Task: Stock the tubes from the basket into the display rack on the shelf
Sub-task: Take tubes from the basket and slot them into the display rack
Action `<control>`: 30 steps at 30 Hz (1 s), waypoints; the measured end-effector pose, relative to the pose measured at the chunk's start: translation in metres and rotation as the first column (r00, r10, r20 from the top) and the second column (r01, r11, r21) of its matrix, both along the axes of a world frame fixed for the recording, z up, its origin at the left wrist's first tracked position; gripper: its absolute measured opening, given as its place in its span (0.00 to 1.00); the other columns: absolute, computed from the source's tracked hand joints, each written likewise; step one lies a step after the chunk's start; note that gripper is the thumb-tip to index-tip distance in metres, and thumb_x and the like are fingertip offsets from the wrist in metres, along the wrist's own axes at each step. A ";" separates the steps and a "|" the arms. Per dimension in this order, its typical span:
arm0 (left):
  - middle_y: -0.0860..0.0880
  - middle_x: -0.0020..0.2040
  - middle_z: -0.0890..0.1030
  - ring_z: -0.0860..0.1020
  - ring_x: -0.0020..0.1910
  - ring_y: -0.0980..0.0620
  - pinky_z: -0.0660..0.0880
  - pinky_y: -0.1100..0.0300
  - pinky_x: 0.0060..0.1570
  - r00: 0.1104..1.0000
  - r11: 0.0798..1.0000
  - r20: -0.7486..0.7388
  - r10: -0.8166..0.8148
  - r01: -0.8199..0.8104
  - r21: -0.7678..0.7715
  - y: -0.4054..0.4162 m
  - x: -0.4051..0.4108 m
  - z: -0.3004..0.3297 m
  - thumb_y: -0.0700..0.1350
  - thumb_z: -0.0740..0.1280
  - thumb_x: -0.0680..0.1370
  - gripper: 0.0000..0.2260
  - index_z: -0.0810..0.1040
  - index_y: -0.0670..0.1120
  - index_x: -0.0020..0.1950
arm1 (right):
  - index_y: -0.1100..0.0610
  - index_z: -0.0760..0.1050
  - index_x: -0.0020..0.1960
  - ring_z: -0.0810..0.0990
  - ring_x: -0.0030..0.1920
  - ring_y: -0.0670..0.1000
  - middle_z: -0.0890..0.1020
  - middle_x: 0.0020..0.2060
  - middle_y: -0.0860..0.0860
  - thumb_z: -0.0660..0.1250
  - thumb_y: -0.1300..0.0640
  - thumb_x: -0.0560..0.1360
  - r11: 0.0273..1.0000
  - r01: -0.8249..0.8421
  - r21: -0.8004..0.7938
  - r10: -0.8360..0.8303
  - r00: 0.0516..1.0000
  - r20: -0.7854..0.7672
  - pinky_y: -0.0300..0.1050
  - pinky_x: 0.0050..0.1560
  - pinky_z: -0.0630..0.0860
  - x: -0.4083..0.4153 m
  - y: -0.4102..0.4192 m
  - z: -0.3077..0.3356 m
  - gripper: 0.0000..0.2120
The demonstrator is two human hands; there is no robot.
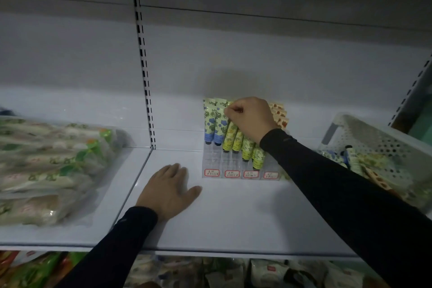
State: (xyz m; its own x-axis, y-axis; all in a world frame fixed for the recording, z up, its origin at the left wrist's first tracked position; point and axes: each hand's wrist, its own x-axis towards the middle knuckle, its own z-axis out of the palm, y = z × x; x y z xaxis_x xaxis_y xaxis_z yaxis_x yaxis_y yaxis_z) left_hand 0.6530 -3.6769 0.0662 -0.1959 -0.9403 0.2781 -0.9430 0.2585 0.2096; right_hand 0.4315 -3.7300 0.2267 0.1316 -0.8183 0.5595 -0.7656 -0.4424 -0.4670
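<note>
A clear display rack (216, 159) with red-edged labels stands on the white shelf (233, 213) against the back wall. It holds blue-flowered tubes (210, 124) at the left, yellow-green tubes (236, 139) in the middle and orange-patterned tubes (280, 112) at the right. My right hand (250, 119) reaches over the rack and pinches the top of a yellow-green tube (230, 130) in a back row. My left hand (169, 190) lies flat on the shelf, fingers spread, left of the rack. The white perforated basket (383, 145) with more tubes sits at the right.
Plastic-wrapped packs (51, 168) fill the shelf section to the left, past the slotted upright (146, 77). Packaged goods (257, 273) lie on the shelf below. Another shelf overhangs above.
</note>
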 end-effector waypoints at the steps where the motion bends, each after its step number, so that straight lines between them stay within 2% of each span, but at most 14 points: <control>1: 0.48 0.60 0.75 0.70 0.63 0.48 0.66 0.54 0.63 1.000 1.000 -0.003 0.000 0.000 -0.004 0.001 0.000 0.001 0.71 0.50 0.71 0.31 0.73 0.47 0.54 | 0.57 0.84 0.42 0.81 0.39 0.45 0.85 0.40 0.47 0.67 0.53 0.77 1.000 0.000 0.001 0.000 1.000 -0.010 0.31 0.38 0.72 0.001 -0.001 -0.002 0.11; 4: 0.48 0.60 0.76 0.70 0.61 0.49 0.66 0.55 0.62 1.000 1.000 -0.005 -0.004 0.004 0.002 0.003 -0.002 0.006 0.71 0.49 0.71 0.31 0.73 0.47 0.54 | 0.57 0.83 0.38 0.78 0.35 0.46 0.80 0.34 0.46 0.66 0.54 0.77 1.000 0.014 -0.021 -0.015 0.996 -0.090 0.38 0.39 0.72 0.004 -0.003 -0.005 0.13; 7: 0.49 0.57 0.75 0.71 0.61 0.49 0.67 0.55 0.61 1.000 1.000 0.003 -0.009 0.009 -0.001 0.005 -0.003 0.008 0.70 0.50 0.71 0.29 0.72 0.48 0.52 | 0.57 0.81 0.37 0.75 0.37 0.49 0.74 0.37 0.49 0.65 0.52 0.77 0.998 0.058 -0.024 -0.061 0.983 -0.170 0.42 0.40 0.70 0.006 -0.005 -0.009 0.14; 10: 0.51 0.52 0.74 0.71 0.58 0.49 0.68 0.55 0.59 1.000 1.000 0.007 -0.013 0.013 -0.015 0.005 -0.003 0.008 0.70 0.50 0.71 0.26 0.70 0.48 0.47 | 0.56 0.81 0.36 0.74 0.37 0.50 0.71 0.38 0.49 0.66 0.51 0.77 0.997 0.080 -0.011 -0.080 0.982 -0.170 0.42 0.40 0.72 0.007 -0.007 -0.011 0.14; 16: 0.48 0.61 0.75 0.69 0.63 0.49 0.65 0.56 0.64 1.000 1.000 0.012 0.006 -0.006 -0.004 0.005 -0.004 0.007 0.71 0.49 0.70 0.32 0.73 0.47 0.55 | 0.53 0.77 0.31 0.74 0.37 0.49 0.72 0.38 0.49 0.67 0.52 0.75 0.996 0.086 0.003 -0.085 0.981 -0.174 0.43 0.40 0.71 0.006 -0.009 -0.009 0.15; 20: 0.48 0.61 0.75 0.69 0.64 0.49 0.65 0.55 0.64 1.000 1.000 0.011 0.010 -0.010 0.003 0.005 -0.003 0.007 0.71 0.49 0.70 0.32 0.73 0.47 0.55 | 0.58 0.79 0.32 0.77 0.38 0.50 0.77 0.38 0.51 0.67 0.53 0.75 0.994 0.105 0.023 -0.100 0.979 -0.176 0.45 0.43 0.76 0.009 -0.011 -0.006 0.15; 23: 0.48 0.62 0.75 0.69 0.65 0.49 0.65 0.54 0.65 1.000 1.000 0.002 0.008 -0.008 0.004 0.005 -0.003 0.006 0.72 0.48 0.71 0.31 0.73 0.48 0.54 | 0.60 0.77 0.30 0.80 0.39 0.53 0.79 0.34 0.53 0.67 0.54 0.74 0.994 0.098 0.042 -0.090 0.981 -0.174 0.46 0.42 0.78 0.010 -0.010 -0.004 0.16; 27: 0.46 0.75 0.67 0.61 0.75 0.48 0.59 0.54 0.73 1.000 0.998 0.004 0.015 -0.015 0.057 0.005 -0.002 0.006 0.73 0.47 0.70 0.37 0.71 0.48 0.65 | 0.58 0.78 0.31 0.80 0.38 0.51 0.77 0.31 0.47 0.68 0.54 0.74 0.994 0.097 0.057 -0.086 0.982 -0.168 0.43 0.40 0.75 0.009 -0.011 -0.004 0.14; 30: 0.46 0.75 0.67 0.61 0.75 0.49 0.58 0.54 0.73 0.999 0.998 -0.018 0.027 -0.026 0.060 0.007 -0.003 0.008 0.73 0.47 0.69 0.37 0.71 0.49 0.64 | 0.54 0.77 0.30 0.80 0.39 0.49 0.76 0.31 0.45 0.67 0.53 0.75 0.994 0.088 0.062 -0.074 0.977 -0.201 0.43 0.42 0.76 0.008 -0.012 -0.003 0.15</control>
State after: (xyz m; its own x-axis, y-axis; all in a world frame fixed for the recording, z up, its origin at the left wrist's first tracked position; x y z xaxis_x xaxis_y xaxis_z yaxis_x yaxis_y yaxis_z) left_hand 0.6503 -3.6700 0.0742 -0.1663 -0.9602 0.2243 -0.9452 0.2201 0.2413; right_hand 0.4396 -3.7420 0.2235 0.1656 -0.8672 0.4696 -0.8781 -0.3464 -0.3300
